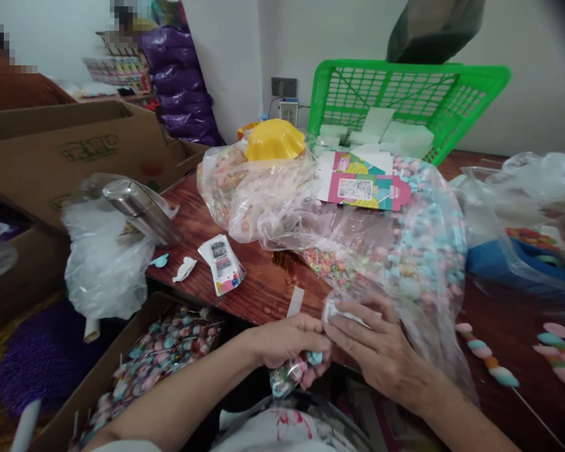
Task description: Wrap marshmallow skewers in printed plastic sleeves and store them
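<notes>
My left hand (289, 342) is closed around a clear-wrapped candy skewer (292, 373) with pink and blue pieces, low at the middle of the view, over the table's front edge. Touching it from the right, my right hand (374, 342) has its fingers bent together over crinkled clear wrapping (334, 311). Just behind my hands lies a small white strip (295, 301). A large clear bag of pink and blue candies (424, 232) spreads behind my right hand. An unwrapped candy skewer (487, 355) lies on the table to the right.
A box of wrapped skewers (155, 358) stands lower left. On the table (258, 282) are a card stack (223, 267), a steel flask (144, 213), a yellow bowl (275, 139) and a green basket (409, 72). A blue container (494, 260) sits right. A person (19, 85) is at the upper left.
</notes>
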{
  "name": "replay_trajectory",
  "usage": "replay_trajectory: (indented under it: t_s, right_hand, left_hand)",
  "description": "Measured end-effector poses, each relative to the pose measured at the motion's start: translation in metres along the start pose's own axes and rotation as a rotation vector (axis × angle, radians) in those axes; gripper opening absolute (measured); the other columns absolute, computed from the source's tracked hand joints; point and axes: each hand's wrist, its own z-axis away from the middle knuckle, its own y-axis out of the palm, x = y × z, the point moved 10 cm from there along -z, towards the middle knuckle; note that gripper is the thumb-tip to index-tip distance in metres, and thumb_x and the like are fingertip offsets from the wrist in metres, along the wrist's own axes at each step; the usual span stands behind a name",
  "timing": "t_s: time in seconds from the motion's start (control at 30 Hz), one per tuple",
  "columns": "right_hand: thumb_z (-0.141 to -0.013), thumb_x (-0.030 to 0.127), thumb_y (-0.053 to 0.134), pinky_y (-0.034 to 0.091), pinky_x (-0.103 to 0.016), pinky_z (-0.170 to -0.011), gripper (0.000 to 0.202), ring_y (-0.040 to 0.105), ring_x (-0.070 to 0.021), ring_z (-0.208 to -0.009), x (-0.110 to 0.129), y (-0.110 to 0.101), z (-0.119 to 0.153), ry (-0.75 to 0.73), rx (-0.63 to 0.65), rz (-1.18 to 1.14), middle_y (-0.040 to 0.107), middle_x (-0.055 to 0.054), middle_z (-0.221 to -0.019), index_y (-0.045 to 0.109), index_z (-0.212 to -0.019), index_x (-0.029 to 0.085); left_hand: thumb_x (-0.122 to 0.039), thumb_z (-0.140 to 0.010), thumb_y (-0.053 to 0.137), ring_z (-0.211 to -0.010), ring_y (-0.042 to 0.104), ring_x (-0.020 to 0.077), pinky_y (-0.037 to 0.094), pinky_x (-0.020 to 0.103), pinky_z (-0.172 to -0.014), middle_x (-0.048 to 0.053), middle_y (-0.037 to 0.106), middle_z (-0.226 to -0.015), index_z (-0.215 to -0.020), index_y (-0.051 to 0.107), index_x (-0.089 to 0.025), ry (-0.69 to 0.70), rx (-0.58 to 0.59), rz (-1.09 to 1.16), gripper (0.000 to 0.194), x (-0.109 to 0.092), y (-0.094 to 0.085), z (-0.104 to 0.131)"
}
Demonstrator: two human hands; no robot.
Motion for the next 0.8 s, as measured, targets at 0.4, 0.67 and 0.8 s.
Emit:
replay_trajectory:
  t_s: [0.4,0.67,0.8]
  right_hand:
    - [-0.088,0.013,0.045,0.030,-0.037,-0.079,0.019,0.052,-0.0204,-0.093,-0.023,0.049,-0.020,0.398,0.033,-0.076,0.065,-0.005,-0.092,0.063,-0.092,0.020]
    - [-0.082,0.004,0.040,0.030,-0.039,-0.080,0.022,0.047,-0.0153,-0.073,0.017,0.063,-0.053,-0.034,0.073,-0.179,0.059,-0.002,-0.068,0.056,-0.071,0.016]
    - [-0.086,0.014,0.044,0.033,-0.030,-0.069,0.024,0.050,-0.0132,-0.069,-0.010,0.099,-0.061,0.142,0.282,-0.345,0.061,0.000,-0.067,0.056,-0.066,0.017]
  left_hand:
    - [-0.023,-0.088,0.037,-0.066,0.052,0.0134,0.045,0.028,-0.068,0.003,0.054,-0.071,-0.072,0.053,-0.016,0.317,-0.598,-1.049,0.023,-0.049,-0.034,0.051]
    - [-0.042,-0.077,0.055,-0.038,0.042,0.0050,0.035,0.019,-0.042,-0.003,0.054,-0.060,-0.072,0.056,-0.015,0.044,-0.269,-0.282,0.027,0.001,-0.062,0.053]
    - [-0.038,-0.086,0.046,-0.047,0.041,0.0059,0.033,0.019,-0.048,-0.005,0.039,-0.055,-0.059,0.044,-0.016,0.223,-0.417,-0.560,0.034,-0.018,-0.072,0.071]
